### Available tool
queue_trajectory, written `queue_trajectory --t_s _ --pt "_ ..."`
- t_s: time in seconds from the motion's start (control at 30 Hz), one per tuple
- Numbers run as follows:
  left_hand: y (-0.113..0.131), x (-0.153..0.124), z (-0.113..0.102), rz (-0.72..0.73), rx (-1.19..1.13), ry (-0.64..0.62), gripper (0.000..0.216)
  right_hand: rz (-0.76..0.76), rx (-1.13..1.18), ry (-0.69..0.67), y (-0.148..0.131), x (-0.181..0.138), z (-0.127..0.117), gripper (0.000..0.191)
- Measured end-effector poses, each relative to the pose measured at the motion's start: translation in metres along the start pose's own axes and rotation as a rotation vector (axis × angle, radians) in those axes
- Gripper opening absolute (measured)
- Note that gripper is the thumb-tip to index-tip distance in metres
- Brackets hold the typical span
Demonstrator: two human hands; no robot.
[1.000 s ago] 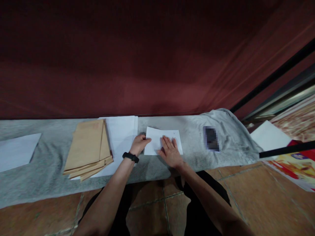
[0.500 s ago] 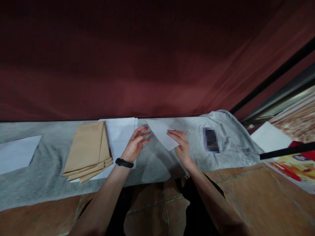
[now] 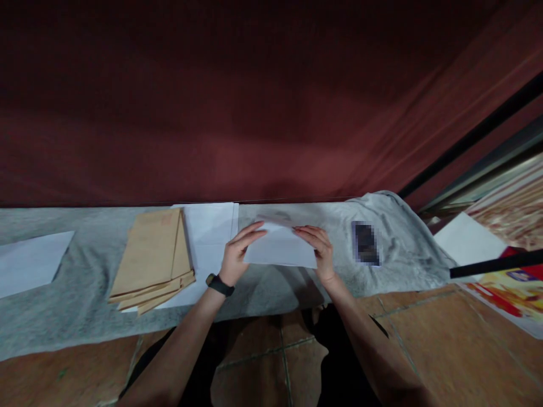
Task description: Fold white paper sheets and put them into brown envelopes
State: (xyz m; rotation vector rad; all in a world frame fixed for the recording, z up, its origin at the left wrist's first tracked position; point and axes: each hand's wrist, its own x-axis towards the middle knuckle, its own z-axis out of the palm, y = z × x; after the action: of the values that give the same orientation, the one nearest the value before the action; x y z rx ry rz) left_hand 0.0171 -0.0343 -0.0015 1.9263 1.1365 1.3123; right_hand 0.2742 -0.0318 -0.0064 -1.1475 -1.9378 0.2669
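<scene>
- At the centre of the clock face, above the grey cloth [image 3: 401, 254], is the white paper [image 3: 280, 247], held between two hands; twelve o'clock points to the red drape [image 3: 237, 141], six to the person wearing the black wristband [image 3: 219, 285].
- At nine o'clock on the paper, the left hand [image 3: 236, 254]: fingers close together, pinching the side and upper corner. I cannot see its thumb clearly from here.
- At three o'clock, the right hand [image 3: 321, 249]: fingers bent over the upper right part, gripping that side. Its thumb is likewise hidden from me.
- Handling, as I judge it: very light, thin and pliant, stiffer if it is doubled over, as the paler strip near twelve o'clock suggests. It should crease readily, bow when lifted by one corner and slide easily on a dry fingertip.
- Best hold, in my judgement: a gentle pinch at the nine and three o'clock edges, fingers flat, since a hard squeeze would wrinkle it.
- Farther out at nine o'clock, the brown envelopes [image 3: 146, 249] lie stacked, partly over white sheets [image 3: 212, 223]; beyond them is another white sheet [image 3: 34, 263].
- Farther out at three o'clock, a blurred dark object [image 3: 365, 243] rests on the cloth.
</scene>
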Motion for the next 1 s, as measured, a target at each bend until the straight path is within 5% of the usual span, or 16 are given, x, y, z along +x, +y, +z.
queue_trajectory --t_s 0.1,0.3,0.4,0.63,0.8,1.0 --pt "-0.006 -0.009 0.000 0.090 0.159 -0.093 0.047 -0.034 0.049 -0.008 0.012 -0.004 -0.003 0.033" --pt "-0.029 -0.021 -0.007 0.151 0.433 -0.401 0.061 -0.076 -0.081 -0.480 0.026 -0.029 0.006 0.047" --pt "-0.034 -0.022 -0.009 0.119 0.527 -0.477 0.053 -0.028 -0.085 -0.578 0.027 -0.039 0.009 0.049" --pt "-0.048 -0.011 0.001 -0.161 0.358 -0.368 0.012 0.283 0.124 -0.458 0.027 -0.032 0.017 0.030" --pt "-0.055 -0.007 0.012 -0.398 0.264 -0.208 0.018 0.573 0.018 -0.309 0.028 -0.026 0.036 0.030" --pt "-0.045 0.001 0.024 -0.510 0.373 -0.138 0.022 0.642 -0.169 -0.263 0.022 -0.017 0.048 0.043"
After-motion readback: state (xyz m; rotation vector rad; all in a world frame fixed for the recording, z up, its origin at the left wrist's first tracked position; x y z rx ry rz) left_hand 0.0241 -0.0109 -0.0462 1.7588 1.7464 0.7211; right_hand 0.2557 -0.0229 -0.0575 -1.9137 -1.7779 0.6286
